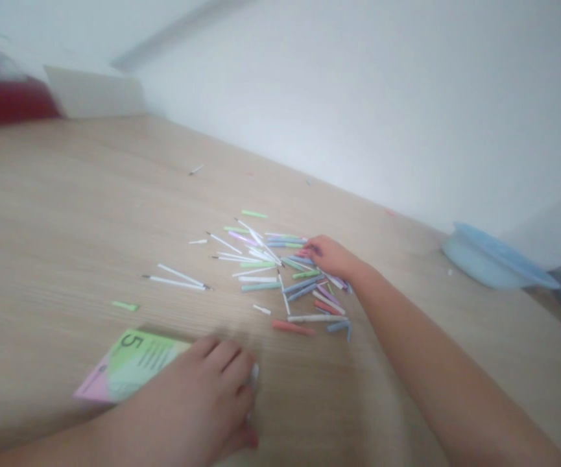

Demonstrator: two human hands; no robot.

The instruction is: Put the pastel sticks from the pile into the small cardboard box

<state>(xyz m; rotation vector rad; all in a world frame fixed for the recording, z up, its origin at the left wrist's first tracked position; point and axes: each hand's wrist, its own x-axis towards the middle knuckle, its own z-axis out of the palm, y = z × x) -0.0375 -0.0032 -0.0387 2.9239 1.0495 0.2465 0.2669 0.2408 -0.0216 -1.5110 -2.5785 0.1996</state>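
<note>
Loose pen parts lie in a scattered pile on the wooden table: white refills [177,281] with dark tips, blue barrels [259,286], green pieces [254,214] and a red barrel [293,327]. My right hand [331,256] reaches into the pile's right side, fingertips pinched low among the pieces; whatever is between them is too blurred to name. Nearer to me, my left hand [212,392] is curled over the right end of a green and pink box [146,360] marked with a 5. A whitish edge shows by its fingertips, and the hand covers much of the box.
A light blue basin [497,256] stands at the right near the table edge. White wall runs along the back. At the far left are a red object [10,102] and a cream panel [98,93]. One green piece [125,305] lies near the box.
</note>
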